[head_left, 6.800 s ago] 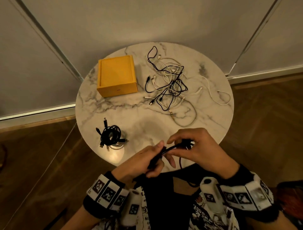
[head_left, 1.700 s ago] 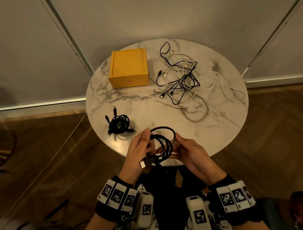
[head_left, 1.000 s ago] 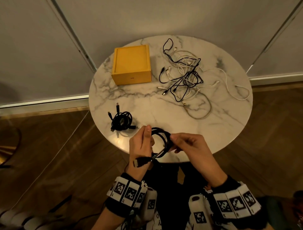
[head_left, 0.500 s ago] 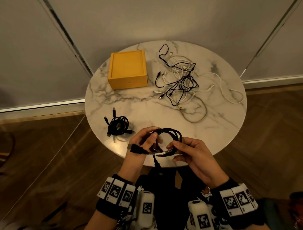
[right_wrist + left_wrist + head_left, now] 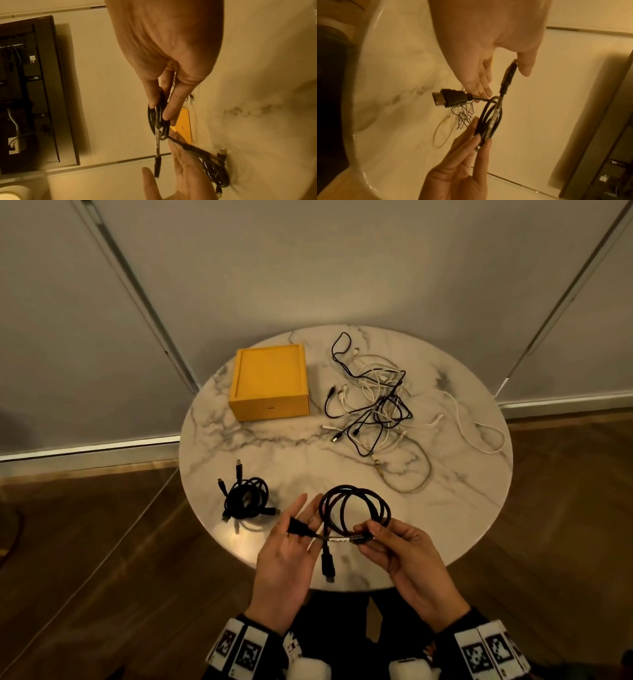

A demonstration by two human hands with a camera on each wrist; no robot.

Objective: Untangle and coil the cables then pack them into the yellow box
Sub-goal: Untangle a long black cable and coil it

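black coiled cable (image 5: 354, 513) hangs over the near edge of the round marble table (image 5: 445, 508): your right hand (image 5: 407, 556) pinches its gathered loops, your left hand (image 5: 286, 556) lies flat and straight-fingered with one plug across its fingers, gripping nothing, and the other plug dangles between your hands. just left on the marble sits an already coiled black cable bundle (image 5: 245, 501). farther back the yellow box (image 5: 270, 383) stands with its lid on, and beside it to the right lies the tangle of black and white cables (image 5: 376, 405), well apart from your hands. your left wrist view shows the hdmi-style plug (image 5: 448, 99) close up, which the head view leaves small; your right wrist view shows a dark wall cabinet (image 5: 30, 94) with wiring. printed marks on your wristbands are unreadable.
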